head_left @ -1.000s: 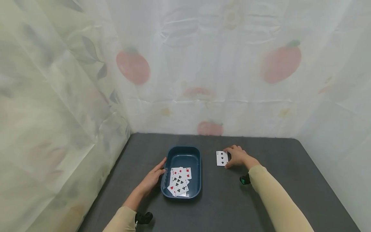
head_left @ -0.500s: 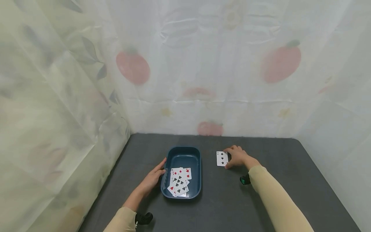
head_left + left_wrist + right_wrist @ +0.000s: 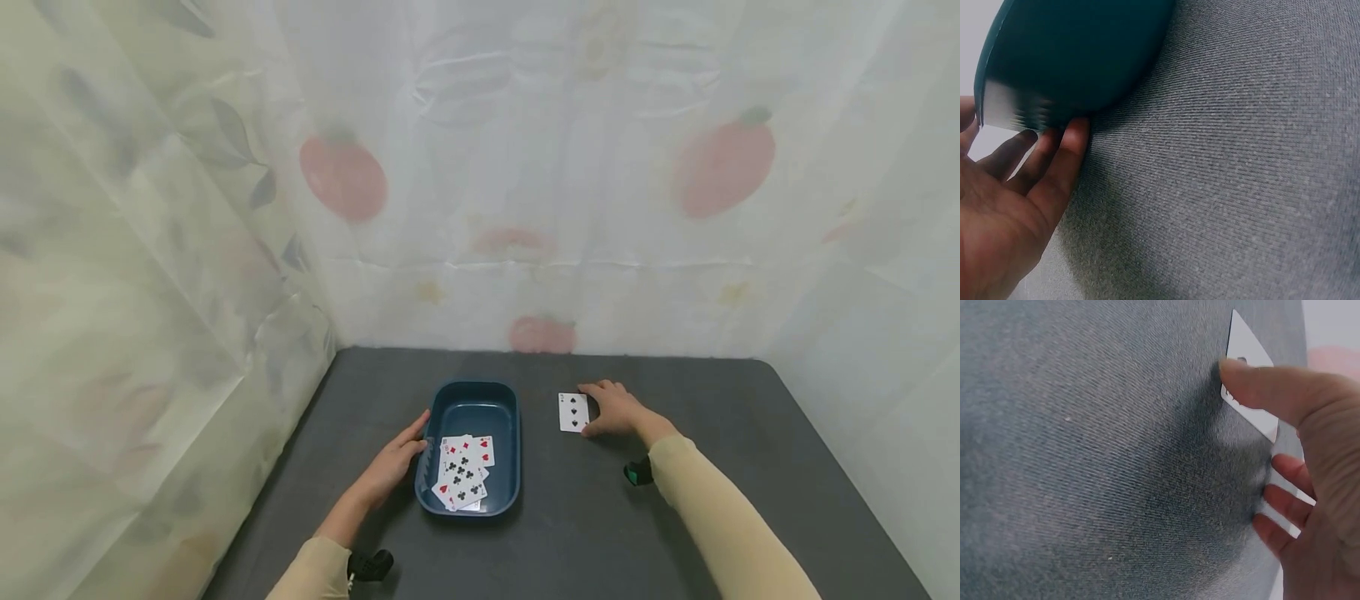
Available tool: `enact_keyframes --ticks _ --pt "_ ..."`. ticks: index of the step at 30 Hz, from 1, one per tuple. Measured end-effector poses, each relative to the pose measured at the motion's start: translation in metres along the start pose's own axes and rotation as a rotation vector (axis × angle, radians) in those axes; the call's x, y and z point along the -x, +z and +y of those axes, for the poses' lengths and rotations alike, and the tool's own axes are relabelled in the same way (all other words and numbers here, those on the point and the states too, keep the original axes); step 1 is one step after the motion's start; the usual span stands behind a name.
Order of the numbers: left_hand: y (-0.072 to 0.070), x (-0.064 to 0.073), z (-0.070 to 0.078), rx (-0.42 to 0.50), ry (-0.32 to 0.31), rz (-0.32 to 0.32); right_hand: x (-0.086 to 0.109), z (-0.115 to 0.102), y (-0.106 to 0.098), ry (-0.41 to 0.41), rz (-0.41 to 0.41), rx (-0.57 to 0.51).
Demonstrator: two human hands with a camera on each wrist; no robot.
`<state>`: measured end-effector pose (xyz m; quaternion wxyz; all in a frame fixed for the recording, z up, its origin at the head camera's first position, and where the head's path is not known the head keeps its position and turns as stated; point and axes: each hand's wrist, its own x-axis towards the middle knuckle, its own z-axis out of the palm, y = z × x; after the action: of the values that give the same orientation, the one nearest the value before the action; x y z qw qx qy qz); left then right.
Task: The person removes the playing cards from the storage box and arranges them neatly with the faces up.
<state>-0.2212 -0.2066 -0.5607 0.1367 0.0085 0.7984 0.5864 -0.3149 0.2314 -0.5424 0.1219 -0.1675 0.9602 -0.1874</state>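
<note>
My left hand rests at the left side of a dark blue tray. In the left wrist view its fingers touch the tray's outer wall, extended rather than wrapped round it. Several face-up playing cards overlap in the tray's near half. To the right of the tray, my right hand holds a playing card with spade marks by opposite edges, between thumb and finger. That card lies flat on the table or very near it; its right edge is partly hidden. The right wrist view shows the thumb on the card.
The dark grey table extends around the tray to a back edge against a pale curtain with fruit prints. Another curtain hangs close along the left side. Black wrist devices sit under both forearms.
The whole head view has shifted very slightly. Both hands, the tray and the cards otherwise keep their places.
</note>
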Motion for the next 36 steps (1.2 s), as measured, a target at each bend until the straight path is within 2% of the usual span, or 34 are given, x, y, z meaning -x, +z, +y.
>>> enact_keyframes --ticks 9,15,20,26,31,36 --pt "-0.001 -0.001 0.001 -0.003 0.014 -0.004 0.004 -0.005 -0.001 -0.029 0.040 0.020" --pt "-0.001 0.000 0.001 0.002 0.019 -0.005 0.004 -0.016 -0.002 -0.115 0.159 0.055" --pt "-0.002 -0.001 0.000 0.008 0.017 -0.003 0.003 -0.038 -0.005 -0.212 0.211 0.047" --pt "-0.001 0.000 -0.001 0.005 0.007 0.004 0.001 -0.070 -0.004 -0.300 0.211 0.071" --pt "0.000 -0.001 0.000 -0.006 0.007 0.014 0.001 -0.096 0.001 -0.342 0.194 0.110" --pt "0.000 -0.002 0.001 0.001 0.003 0.010 0.002 -0.117 0.006 -0.426 0.169 0.111"
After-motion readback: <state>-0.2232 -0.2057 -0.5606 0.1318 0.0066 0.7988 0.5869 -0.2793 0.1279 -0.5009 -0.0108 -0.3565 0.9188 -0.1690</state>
